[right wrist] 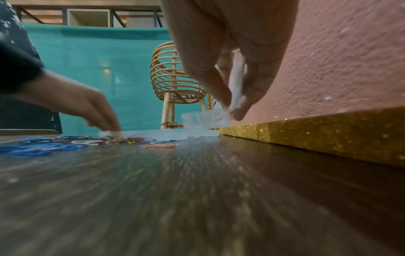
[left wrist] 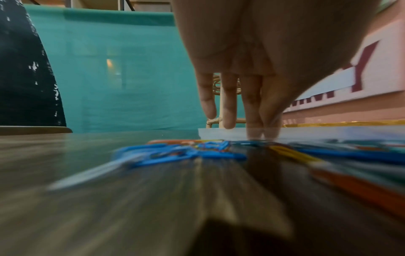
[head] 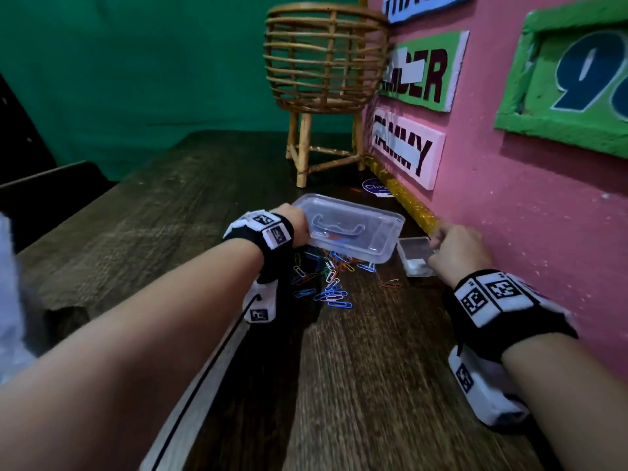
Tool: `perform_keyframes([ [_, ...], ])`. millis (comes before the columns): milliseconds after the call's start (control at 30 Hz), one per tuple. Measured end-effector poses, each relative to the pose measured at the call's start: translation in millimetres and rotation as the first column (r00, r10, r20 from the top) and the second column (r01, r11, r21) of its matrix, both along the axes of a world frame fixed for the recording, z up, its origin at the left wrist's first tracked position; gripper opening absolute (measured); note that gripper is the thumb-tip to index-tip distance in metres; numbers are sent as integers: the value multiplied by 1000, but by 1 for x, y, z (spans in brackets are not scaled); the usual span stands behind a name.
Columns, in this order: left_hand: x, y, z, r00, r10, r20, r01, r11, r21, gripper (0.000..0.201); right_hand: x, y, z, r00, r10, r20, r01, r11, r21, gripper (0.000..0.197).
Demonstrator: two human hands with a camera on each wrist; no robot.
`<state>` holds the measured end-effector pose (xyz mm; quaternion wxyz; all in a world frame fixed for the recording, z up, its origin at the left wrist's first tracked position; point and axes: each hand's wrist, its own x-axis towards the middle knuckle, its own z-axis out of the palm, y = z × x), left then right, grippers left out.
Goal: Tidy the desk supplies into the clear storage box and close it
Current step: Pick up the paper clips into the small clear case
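The clear storage box (head: 353, 229), with a handle on its lid, lies on the dark wooden desk (head: 356, 385) near the pink wall. My left hand (head: 302, 229) pinches its left edge; in the left wrist view two fingertips (left wrist: 254, 128) meet at the plastic rim (left wrist: 219, 132). Several coloured paper clips (head: 326, 280) (left wrist: 181, 152) (right wrist: 43, 149) lie scattered in front of the box and partly under it. To its right sits a small clear case (head: 416, 258) (right wrist: 206, 119). My right hand (head: 436, 244) (right wrist: 232, 107) pinches the case's hinged lid (right wrist: 236, 83), which is raised upright.
A wicker basket stool (head: 326, 79) stands behind the box in the corner. The pink wall (head: 509, 215) with name signs runs along the right, a gold glitter strip (head: 404, 198) at its foot. A round blue label (head: 373, 188) lies behind the box. A stray clip (head: 389, 283) lies apart.
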<state>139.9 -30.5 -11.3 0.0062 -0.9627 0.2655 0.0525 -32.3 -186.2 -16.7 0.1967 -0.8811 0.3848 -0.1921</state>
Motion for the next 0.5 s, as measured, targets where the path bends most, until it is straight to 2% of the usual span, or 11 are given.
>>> perform_keyframes([
  [167,-40,28,-1,1000,17,-16,-19,989,-144,28,-7,3,3,996,-3,86,1,1000,21,21],
  [233,-46,36,4,997,81,-3,-80,967,-244,27,-13,6,1,997,11,81,-13,1000,17,22],
  [300,-44,46,5,979,202,23,-189,945,-267,27,-19,10,-1,998,21,61,-22,1000,18,23],
  [400,-22,67,-9,953,304,-6,-301,941,-156,28,-31,20,-1,999,32,25,-32,999,23,24],
  [500,9,76,-30,928,356,-113,-360,933,-14,53,-38,26,1,998,44,44,-44,999,8,25],
])
